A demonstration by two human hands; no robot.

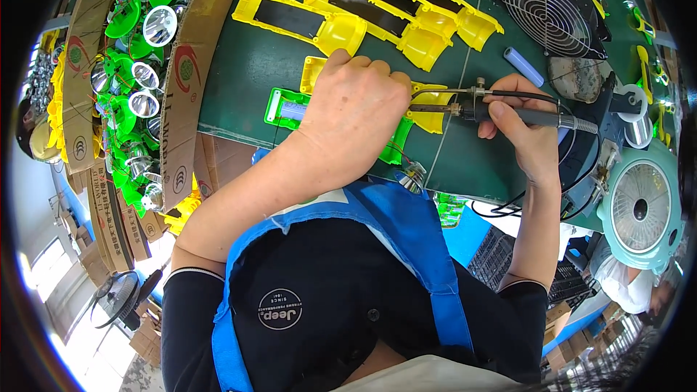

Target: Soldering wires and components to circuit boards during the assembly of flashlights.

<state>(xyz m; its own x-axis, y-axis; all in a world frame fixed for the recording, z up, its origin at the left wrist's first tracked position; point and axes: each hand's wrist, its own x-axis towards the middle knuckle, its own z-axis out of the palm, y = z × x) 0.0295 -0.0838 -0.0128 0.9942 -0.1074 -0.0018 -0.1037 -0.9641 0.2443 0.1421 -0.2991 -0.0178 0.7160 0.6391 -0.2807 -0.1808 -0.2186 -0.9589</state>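
Observation:
My left hand (356, 116) is closed, back upward, over a green lamp housing (274, 110) with a blue cylindrical battery (294, 111) in it; what its fingers hold is hidden. In my right hand (526, 120) is a soldering iron (494, 112) with a thin metal tube clamped along it. Its tip points left and disappears by my left knuckles. Part of a yellow housing (433, 117) shows under the iron. A shiny reflector (412, 176) on thin wires hangs by the green housing at the table's near edge.
Several yellow half-shells (290, 18) lie at the far side of the green table (239, 65). A loose blue battery (524, 65) lies before a black grille fan (548, 14). At left, a cardboard box (190, 65) holds green lamp heads with reflectors. A turquoise fan (639, 203) stands right.

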